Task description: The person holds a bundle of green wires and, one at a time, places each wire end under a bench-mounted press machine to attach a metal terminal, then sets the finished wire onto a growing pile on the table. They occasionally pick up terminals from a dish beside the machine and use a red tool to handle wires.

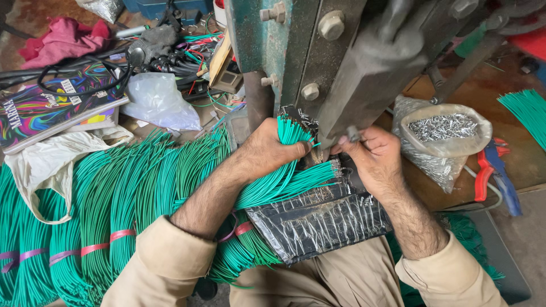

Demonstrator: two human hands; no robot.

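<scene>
My left hand grips a thick bundle of green wires whose ends fan up and to the right, right under a heavy grey-green press machine. My right hand sits just right of it, fingers pinched at the machine's lower tip, touching the wire ends there; what the fingers pinch is too small to tell. Below both hands lies a black plastic sheet strewn with small metal terminals.
Large bundles of green wire tied with pink bands fill the left. A plastic bag of metal terminals and red-and-blue pliers lie on the right. Books, a red cloth, black cables and a white bag sit behind.
</scene>
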